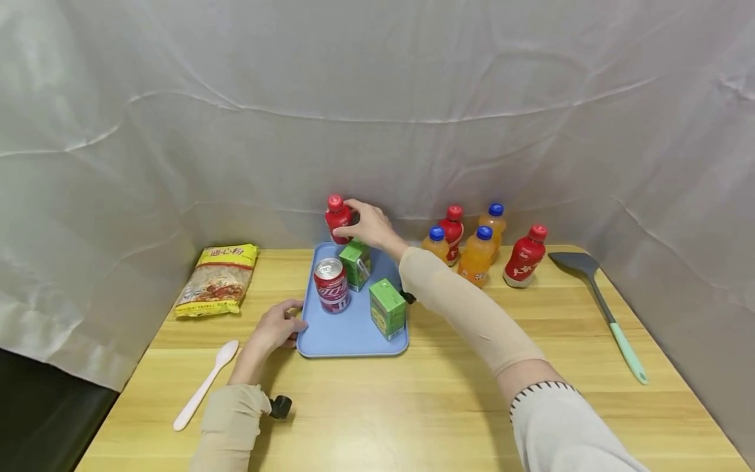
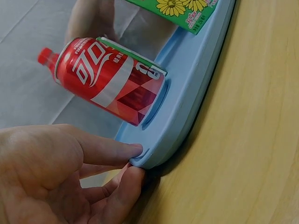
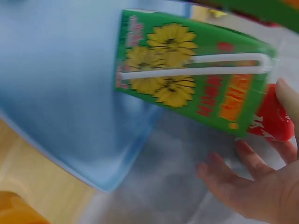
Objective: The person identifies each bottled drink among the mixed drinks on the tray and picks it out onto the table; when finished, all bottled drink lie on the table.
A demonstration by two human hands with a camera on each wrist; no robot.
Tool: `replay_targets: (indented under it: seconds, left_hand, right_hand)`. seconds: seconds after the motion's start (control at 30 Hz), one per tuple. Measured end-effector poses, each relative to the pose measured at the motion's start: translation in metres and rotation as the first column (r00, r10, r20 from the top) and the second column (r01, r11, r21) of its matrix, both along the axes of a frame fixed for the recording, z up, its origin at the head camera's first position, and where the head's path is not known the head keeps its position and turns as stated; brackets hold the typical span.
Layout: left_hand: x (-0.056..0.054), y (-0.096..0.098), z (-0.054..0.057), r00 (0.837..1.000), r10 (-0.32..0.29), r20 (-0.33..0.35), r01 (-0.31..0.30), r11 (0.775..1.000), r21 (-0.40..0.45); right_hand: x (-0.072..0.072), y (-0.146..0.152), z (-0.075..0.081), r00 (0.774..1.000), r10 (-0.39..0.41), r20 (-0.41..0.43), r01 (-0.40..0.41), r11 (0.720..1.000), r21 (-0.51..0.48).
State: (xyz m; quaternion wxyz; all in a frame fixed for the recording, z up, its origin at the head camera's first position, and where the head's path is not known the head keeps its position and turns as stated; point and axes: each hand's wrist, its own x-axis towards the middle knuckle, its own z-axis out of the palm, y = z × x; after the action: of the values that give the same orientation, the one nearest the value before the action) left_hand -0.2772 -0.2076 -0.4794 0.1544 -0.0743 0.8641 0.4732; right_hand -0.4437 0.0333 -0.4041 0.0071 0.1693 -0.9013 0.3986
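Observation:
On the table, a blue tray (image 1: 348, 335) bears a red soda can (image 1: 331, 288) and two green drink cartons, one at the front right (image 1: 387, 309) and one behind the can (image 1: 356, 263). My left hand (image 1: 277, 328) pinches the tray's left rim, thumb on top and fingers below, as the left wrist view shows. With thumb and fingers, my right hand (image 1: 373, 225) holds a small red bottle (image 1: 336, 219) at the tray's far left corner, behind the rear carton. The bottle's base is partly hidden, so whether it touches the tray I cannot tell.
Right of the tray stand orange drink bottles (image 1: 476, 255) with blue caps and red bottles (image 1: 525, 257). A spatula (image 1: 604, 301) lies at the far right. Leftward are a yellow bag of pasta (image 1: 218, 280) and a white spoon (image 1: 206, 385). Grey cloth (image 1: 377, 131) hangs behind.

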Motion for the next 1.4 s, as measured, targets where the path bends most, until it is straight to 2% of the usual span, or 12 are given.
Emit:
replay_targets:
  seconds: [0.1, 0.2, 0.33, 0.5, 0.77, 1.03, 1.13, 1.4]
  left_hand:
    - [-0.003, 0.000, 0.001, 1.000, -0.012, -0.004, 0.012, 1.000, -0.003]
    - [-0.006, 0.000, 0.002, 1.000, -0.024, -0.004, 0.024, 1.000, 0.006]
    - [-0.011, -0.001, 0.001, 1.000, -0.028, -0.002, 0.028, 0.999, 0.016]
    - [-0.016, -0.004, -0.002, 1.000, -0.020, 0.000, 0.020, 1.000, 0.010]
    - [-0.021, -0.003, -0.004, 0.999, -0.038, -0.003, 0.038, 0.999, 0.015]
    - [-0.028, -0.003, -0.007, 0.999, -0.037, -0.011, 0.037, 0.999, 0.017]
    - [-0.031, -0.004, -0.006, 0.999, -0.031, -0.010, 0.031, 0.999, 0.014]
    - [-0.030, -0.003, -0.005, 0.999, -0.047, -0.003, 0.047, 0.999, 0.015]
  right_hand:
    - [0.005, 0.005, 0.014, 0.999, -0.008, -0.054, 0.005, 0.998, -0.067]
    - [0.010, 0.013, 0.027, 0.996, -0.024, -0.080, 0.010, 0.985, -0.174]
    - [0.019, 0.025, 0.044, 0.997, -0.036, -0.072, 0.014, 0.958, -0.285]
    - [0.034, 0.040, 0.061, 0.999, -0.027, -0.032, 0.014, 0.940, -0.341]
    - [0.063, 0.061, 0.072, 0.998, -0.016, 0.069, 0.041, 0.921, -0.387]
    - [0.093, 0.084, 0.071, 0.991, 0.025, 0.133, 0.047, 0.856, -0.514]
    - [0.101, 0.095, 0.071, 0.991, 0.026, 0.129, 0.044, 0.859, -0.510]
    - [0.120, 0.127, 0.067, 0.994, -0.034, 0.103, 0.076, 0.900, -0.430]
